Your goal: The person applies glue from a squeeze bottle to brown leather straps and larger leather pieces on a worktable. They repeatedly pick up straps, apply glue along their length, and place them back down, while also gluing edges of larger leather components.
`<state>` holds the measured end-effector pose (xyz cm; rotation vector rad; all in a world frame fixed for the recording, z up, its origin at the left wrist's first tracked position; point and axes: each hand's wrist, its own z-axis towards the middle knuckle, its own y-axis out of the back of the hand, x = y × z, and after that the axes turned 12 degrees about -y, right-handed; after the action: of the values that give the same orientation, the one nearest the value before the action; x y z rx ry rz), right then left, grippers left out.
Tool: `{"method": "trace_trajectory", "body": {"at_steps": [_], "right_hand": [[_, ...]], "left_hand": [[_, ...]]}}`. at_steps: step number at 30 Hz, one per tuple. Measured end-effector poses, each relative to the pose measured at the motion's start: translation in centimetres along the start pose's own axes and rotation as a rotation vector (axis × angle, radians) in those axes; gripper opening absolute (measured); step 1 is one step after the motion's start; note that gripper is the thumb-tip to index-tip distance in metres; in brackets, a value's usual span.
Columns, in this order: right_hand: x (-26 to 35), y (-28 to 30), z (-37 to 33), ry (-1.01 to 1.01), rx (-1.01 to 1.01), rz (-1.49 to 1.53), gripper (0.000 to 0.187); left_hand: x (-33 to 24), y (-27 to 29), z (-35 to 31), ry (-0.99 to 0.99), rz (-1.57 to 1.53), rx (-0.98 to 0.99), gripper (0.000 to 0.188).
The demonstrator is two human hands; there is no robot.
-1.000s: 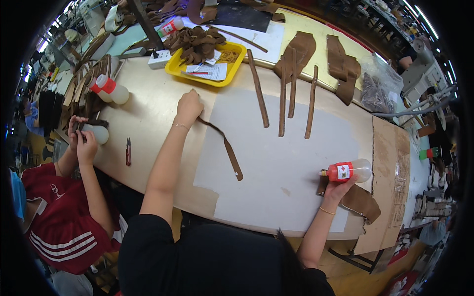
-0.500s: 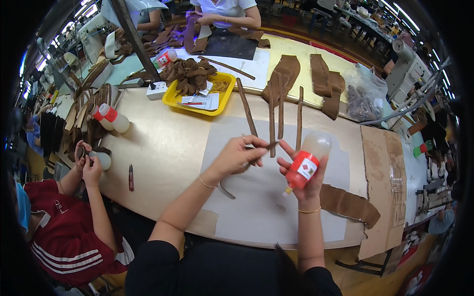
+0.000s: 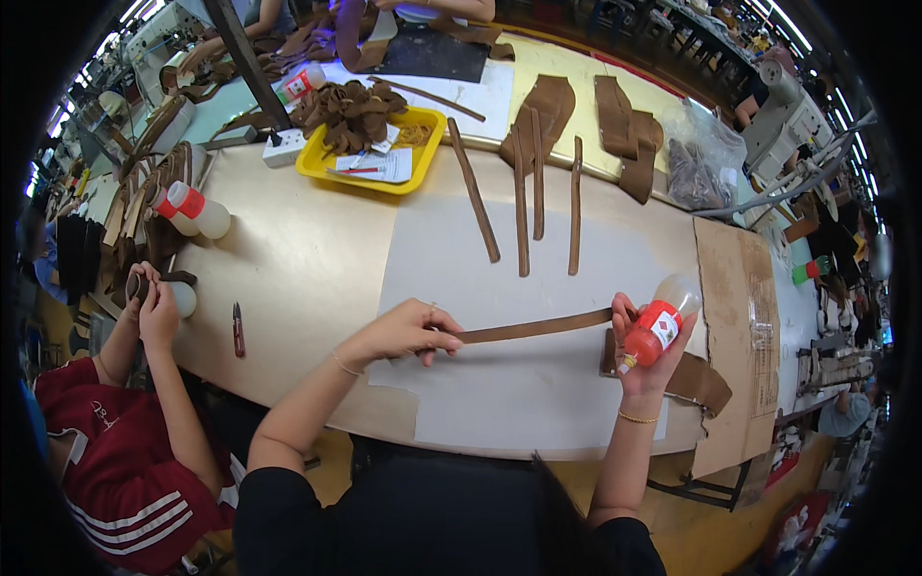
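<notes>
A long brown strip (image 3: 538, 328) is stretched between my two hands above the grey sheet (image 3: 499, 403). My left hand (image 3: 413, 331) pinches its left end. My right hand (image 3: 653, 341) has its fingers at the strip's right end and also grips a squeeze bottle (image 3: 663, 326) with a red band and a nozzle tilted down to the left. Several narrow brown strips (image 3: 521, 211) lie beyond my hands, across the sheet's far part. Behind my right wrist rests a wider curved brown piece (image 3: 698, 382), partly hidden by that hand.
A yellow tray (image 3: 423, 173) heaped with brown pieces stands at the far left. Red-handled snips (image 3: 238, 331) and bottles (image 3: 202, 209) are on the left, near a co-worker's hands (image 3: 149, 302). Cardboard (image 3: 735, 336) lies right; wide brown pieces (image 3: 543, 115) lie at the back.
My hands have moved apart, the right one going right with the bottle. The strip, bunched between them before, is now drawn out straight. The view has shifted slightly.
</notes>
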<state>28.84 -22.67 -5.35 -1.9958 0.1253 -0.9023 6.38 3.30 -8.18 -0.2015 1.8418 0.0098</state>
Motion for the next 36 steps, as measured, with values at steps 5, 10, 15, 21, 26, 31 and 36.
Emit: {"method": "trace_trajectory", "body": {"at_steps": [5,10,15,21,26,31,36], "right_hand": [[-1.8,3.9,-2.9,-0.163,-0.071,0.041,0.078],[-4.4,6.0,-6.1,-0.312,-0.226,-0.03,0.072],[-4.2,6.9,-7.5,-0.331,-0.312,-0.179,0.069],[-2.8,6.3,-5.8,-0.185,-0.298,-0.247,0.066],[-3.1,5.4,-3.5,-0.17,-0.23,-0.292,0.065],[-3.6,4.6,-2.0,-0.169,-0.174,-0.298,0.065],[-3.4,4.9,-1.0,-0.108,-0.217,-0.279,0.064]], "left_hand": [[1.7,2.7,-0.7,0.109,0.03,-0.034,0.022],[2.2,5.0,0.9,0.138,0.237,0.11,0.014],[1.0,5.8,3.6,0.136,0.543,0.205,0.012],[1.2,8.5,7.2,-0.205,0.807,-0.019,0.011],[0.5,8.7,9.1,-0.279,1.102,-0.292,0.023],[2.0,5.7,8.5,-0.634,1.391,-0.557,0.03],[5.8,-5.4,3.8,-0.888,1.272,0.004,0.051]]}}
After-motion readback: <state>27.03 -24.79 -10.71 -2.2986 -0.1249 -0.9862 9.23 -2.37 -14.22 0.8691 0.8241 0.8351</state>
